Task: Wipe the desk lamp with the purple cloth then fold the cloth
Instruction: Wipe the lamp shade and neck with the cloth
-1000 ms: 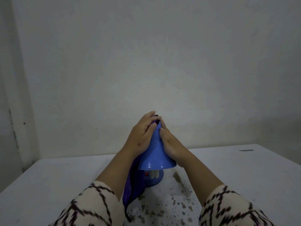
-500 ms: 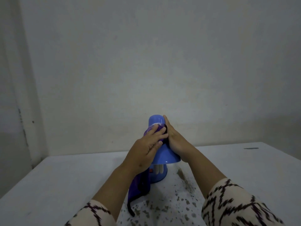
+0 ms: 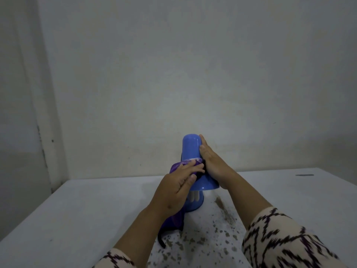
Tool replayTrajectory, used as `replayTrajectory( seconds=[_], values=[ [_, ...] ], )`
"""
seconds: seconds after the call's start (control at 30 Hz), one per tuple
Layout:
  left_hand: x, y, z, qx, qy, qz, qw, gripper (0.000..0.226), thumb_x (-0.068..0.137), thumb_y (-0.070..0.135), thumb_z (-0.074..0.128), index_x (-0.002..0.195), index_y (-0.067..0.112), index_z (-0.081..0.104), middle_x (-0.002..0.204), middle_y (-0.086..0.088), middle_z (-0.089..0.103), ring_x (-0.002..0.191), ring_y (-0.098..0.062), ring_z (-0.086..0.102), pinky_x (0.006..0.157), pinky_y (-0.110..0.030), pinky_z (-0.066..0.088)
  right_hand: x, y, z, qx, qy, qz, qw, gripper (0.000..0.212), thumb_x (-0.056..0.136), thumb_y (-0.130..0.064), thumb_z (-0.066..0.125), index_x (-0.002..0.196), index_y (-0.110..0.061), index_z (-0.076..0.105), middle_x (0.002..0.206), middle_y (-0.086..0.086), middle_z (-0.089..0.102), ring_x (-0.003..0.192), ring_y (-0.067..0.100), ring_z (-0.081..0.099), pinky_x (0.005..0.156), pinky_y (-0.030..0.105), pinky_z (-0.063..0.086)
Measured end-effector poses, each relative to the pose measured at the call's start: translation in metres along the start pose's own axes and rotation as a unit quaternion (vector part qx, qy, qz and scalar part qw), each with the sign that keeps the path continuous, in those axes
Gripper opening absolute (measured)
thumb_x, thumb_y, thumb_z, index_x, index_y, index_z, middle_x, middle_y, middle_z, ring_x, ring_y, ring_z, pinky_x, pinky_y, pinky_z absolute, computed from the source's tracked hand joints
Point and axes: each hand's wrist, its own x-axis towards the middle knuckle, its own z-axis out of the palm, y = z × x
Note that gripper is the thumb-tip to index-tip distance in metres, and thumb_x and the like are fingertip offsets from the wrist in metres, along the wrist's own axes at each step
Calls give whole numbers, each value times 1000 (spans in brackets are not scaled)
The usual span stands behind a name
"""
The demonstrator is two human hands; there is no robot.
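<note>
While my left hand presses the purple cloth on the blue desk lamp, my right hand lies flat, steadying its shade. If I push too hard, it could tip over on the desk.

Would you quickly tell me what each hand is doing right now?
Left hand: pressing the purple cloth flat-fingered against the blue plastic desk lamp's shade.
Right hand: open, palm bracing the shade's side.

One head-worn wide-angle view, forward and slightly downward, close over the table, facing the wall.
</note>
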Motion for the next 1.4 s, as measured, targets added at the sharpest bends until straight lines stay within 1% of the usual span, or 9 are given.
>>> replayTrajectory(
  seconds=[0.37,0.53,0.63,0.73,0.83,0.97,1.07,1.2,1.4],
  values=[
    [-13,-4,13,-103,98,-60,988,36,98,19,34,126,41,35,143,20,32,133,8,27,106,-5,24,0,-3,3,-21,5,12,1000,51,97,-48,17,145,-38,1,156,-9,10,139,16,23,115,43,22],
    [4,-9,1,-182,125,-169,961,27,99,23,34,112,36,54,108,25,57,94,13,53,72,2,41,1,-2,4,-24,12,19,999,50,97,-48,15,145,-39,2,155,-8,13,137,19,27,114,45,25],
    [5,-8,0,-184,129,-183,957,28,99,23,34,103,36,58,100,24,60,88,13,58,69,-1,43,2,-1,6,-28,20,13,999,50,98,-46,15,145,-37,3,155,-8,13,138,18,26,114,44,24],
    [-4,-4,9,-145,119,-142,972,36,99,21,36,134,31,38,129,24,45,111,17,44,87,2,36,3,-1,5,-34,28,9,999,50,98,-46,15,146,-36,4,155,-7,14,138,18,26,114,44,24],
    [-13,0,19,-56,87,-61,993,40,98,19,35,134,34,25,146,20,24,137,6,20,112,-13,20,3,0,3,-34,25,5,999,51,98,-46,14,146,-34,3,156,-8,11,140,16,22,116,43,21],
    [-17,-2,23,-51,121,-46,990,40,98,18,34,133,35,22,143,24,22,137,6,19,112,-14,20,1,0,6,-41,21,0,999,51,98,-46,14,146,-34,3,155,-10,11,140,14,22,116,41,20],
    [-18,-7,25,-122,179,-117,969,39,99,18,33,137,27,30,139,18,36,128,1,36,95,0,34,1,0,8,-43,19,0,999,51,98,-46,14,146,-34,2,155,-10,11,140,14,22,116,41,20],
    [-11,-17,16,-180,209,-226,934,31,99,22,32,89,22,61,91,3,66,79,-5,59,58,-2,41,2,-1,6,-45,22,8,999,50,98,-45,13,146,-35,2,155,-12,9,140,13,19,117,40,19],
    [19,-8,0,-179,165,-198,949,31,99,23,35,83,21,62,85,2,64,77,-9,59,68,-18,47,5,-3,3,-38,21,13,999,50,98,-45,14,146,-34,4,155,-10,11,140,14,22,116,42,21]
  ],
)
